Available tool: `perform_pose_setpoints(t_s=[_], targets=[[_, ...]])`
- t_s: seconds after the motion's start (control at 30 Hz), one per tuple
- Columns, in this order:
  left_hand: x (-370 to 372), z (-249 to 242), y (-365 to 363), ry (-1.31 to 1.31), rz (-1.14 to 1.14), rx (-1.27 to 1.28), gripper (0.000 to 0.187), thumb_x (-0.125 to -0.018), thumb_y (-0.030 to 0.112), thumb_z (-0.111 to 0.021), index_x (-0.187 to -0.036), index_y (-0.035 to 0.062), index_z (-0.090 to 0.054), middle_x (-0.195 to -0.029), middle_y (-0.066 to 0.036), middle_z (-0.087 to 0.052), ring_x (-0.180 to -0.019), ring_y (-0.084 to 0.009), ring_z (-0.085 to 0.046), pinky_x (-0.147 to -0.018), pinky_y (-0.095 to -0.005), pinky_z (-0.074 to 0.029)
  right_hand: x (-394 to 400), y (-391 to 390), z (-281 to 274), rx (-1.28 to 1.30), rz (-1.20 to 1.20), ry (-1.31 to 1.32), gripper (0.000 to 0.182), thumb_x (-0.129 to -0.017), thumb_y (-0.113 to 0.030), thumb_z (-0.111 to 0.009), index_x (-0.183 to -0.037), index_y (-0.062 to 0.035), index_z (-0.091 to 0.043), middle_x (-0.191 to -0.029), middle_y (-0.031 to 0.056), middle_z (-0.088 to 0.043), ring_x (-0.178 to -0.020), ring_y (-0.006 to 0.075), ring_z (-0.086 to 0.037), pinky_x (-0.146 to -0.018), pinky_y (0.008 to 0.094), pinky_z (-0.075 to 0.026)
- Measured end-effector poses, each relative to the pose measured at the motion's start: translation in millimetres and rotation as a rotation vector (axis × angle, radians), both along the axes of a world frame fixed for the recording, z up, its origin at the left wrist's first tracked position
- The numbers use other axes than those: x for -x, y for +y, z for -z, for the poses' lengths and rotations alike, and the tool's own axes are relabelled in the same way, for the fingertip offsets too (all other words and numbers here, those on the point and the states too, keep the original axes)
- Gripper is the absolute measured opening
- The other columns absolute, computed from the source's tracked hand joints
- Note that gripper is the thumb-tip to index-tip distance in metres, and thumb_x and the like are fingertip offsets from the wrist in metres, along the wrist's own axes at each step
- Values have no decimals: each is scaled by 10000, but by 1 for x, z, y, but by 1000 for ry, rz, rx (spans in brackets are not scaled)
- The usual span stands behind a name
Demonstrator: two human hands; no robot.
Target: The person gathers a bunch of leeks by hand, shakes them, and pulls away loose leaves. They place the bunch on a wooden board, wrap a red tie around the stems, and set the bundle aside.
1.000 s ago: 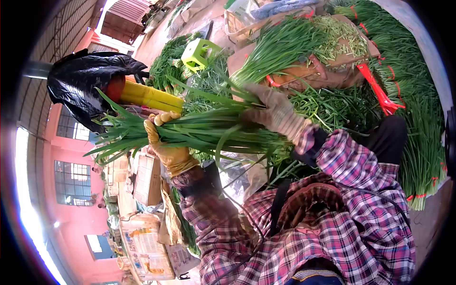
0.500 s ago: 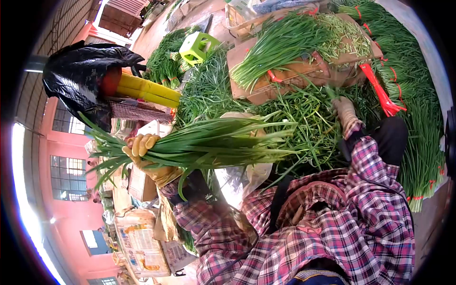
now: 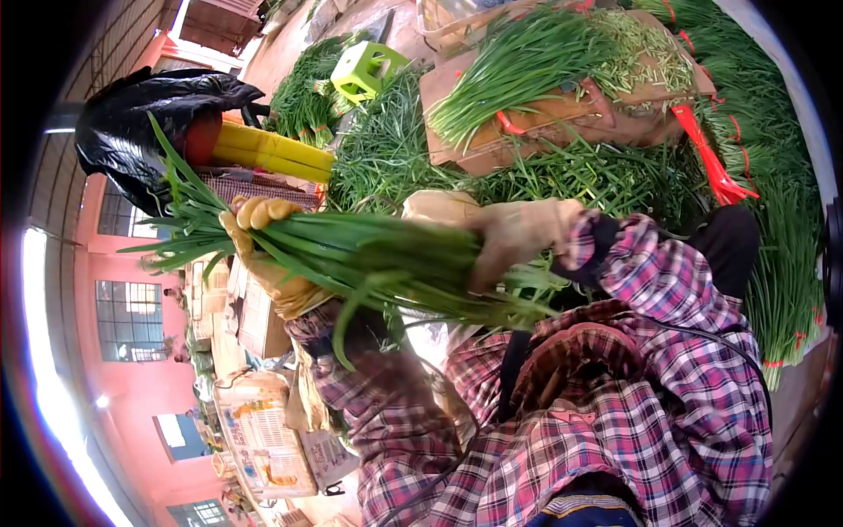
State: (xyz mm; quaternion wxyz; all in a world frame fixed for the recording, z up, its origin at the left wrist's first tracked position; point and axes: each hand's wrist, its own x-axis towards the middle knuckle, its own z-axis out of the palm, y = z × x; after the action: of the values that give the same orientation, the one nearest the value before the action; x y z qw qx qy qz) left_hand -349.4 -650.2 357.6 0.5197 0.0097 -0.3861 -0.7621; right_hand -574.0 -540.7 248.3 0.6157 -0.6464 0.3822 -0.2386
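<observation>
Honestly, I can't read any text, labels, brands or numbers from my end, folks. The pale crate (image 3: 262, 443) has orange patches on its side, but no letters I can make out.

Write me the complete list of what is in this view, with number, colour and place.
held leaves: one bunch, green, front centre
low stand: one, brown, upper right
tied bunch: one, green, on stand
clippings: many, pale green, on stand
red strips: one cluster, beside stand
tied bundles: many, green, far right
stool: one, lime green, upper centre
black sheet: one, upper left
wall: one, pink, left
shirt: one, plaid, bottom
left glove: one, yellow, gripping held leaves
right glove: one, pale, blurred, at held leaves
</observation>
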Motion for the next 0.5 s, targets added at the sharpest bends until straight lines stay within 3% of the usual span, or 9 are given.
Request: perform_pose_setpoints(t_s=[0.07,0.13,0.17,0.23,0.27,0.3,0.37,0.43,0.5], targets=[[-12,6,-6,-107,-137,40,206,-892,287,-560,-825,110,-481,-725,18,-507,-740,-127,-501,-756,-305,-456,26,10,17,-136,225,6,323,-734,-175,-685,-1039,-77,-647,-835,32,-668,-708,96,-610,-704,262,-496],[-13,15,-7,-280,-315,81,234,-871,311,-588,-813,110,-483,-741,3,-528,-769,-166,-532,-790,-330,-474,42,10,49,-283,429,-439,238,-791,-168,-646,-995,-46,-657,-768,23,-660,-686,71,-599,-651,226,-494],[-20,21,-16,-283,-310,80,234,-871,311,-588,-813,110,-483,-741,3,-528,-769,-166,-532,-790,-330,-474,40,19,54,-285,434,-442,238,-791,-168,-646,-995,-46,-657,-768,23,-660,-686,71,-599,-651,226,-494],[-38,30,-37,-241,-264,87,241,-862,326,-597,-816,115,-491,-765,-9,-556,-781,-178,-551,-766,-344,-484,31,37,61,-56,266,-198,265,-766,-241,-672,-974,-76,-666,-742,-7,-638,-683,62,-572,-616,240,-473],[-36,31,-39,-232,-263,88,241,-862,326,-597,-816,115,-491,-765,-9,-556,-781,-178,-551,-766,-344,-484,45,42,44,-303,185,39,260,-778,-222,-667,-987,-68,-657,-743,-8,-631,-649,66,-543,-606,247,-461],[-35,33,-38,-253,-293,105,244,-868,338,-584,-818,114,-499,-768,-14,-565,-779,-181,-556,-758,-348,-485,49,40,53,-165,439,81,255,-773,-218,-676,-974,-63,-660,-711,-21,-606,-639,63,-520,-594,242,-435],[-36,37,-32,-323,-347,127,258,-879,362,-560,-822,114,-515,-773,-23,-582,-773,-186,-567,-742,-354,-486,70,39,59,-140,603,-233,239,-779,-209,-668,-972,-66,-661,-689,-13,-595,-629,71,-522,-579,246,-427],[-38,37,-29,-358,-348,106,258,-889,357,-541,-828,107,-556,-794,-24,-594,-815,-188,-576,-770,-346,-494,77,46,75,-100,514,-225,231,-783,-194,-657,-953,-38,-653,-695,8,-591,-645,88,-524,-583,254,-433],[-43,40,-40,-361,-362,120,271,-881,375,-550,-811,113,-546,-782,-26,-591,-776,-184,-572,-739,-362,-489,87,52,86,-17,552,78,211,-799,-206,-645,-908,-25,-636,-681,-5,-570,-605,71,-495,-559,227,-405]])
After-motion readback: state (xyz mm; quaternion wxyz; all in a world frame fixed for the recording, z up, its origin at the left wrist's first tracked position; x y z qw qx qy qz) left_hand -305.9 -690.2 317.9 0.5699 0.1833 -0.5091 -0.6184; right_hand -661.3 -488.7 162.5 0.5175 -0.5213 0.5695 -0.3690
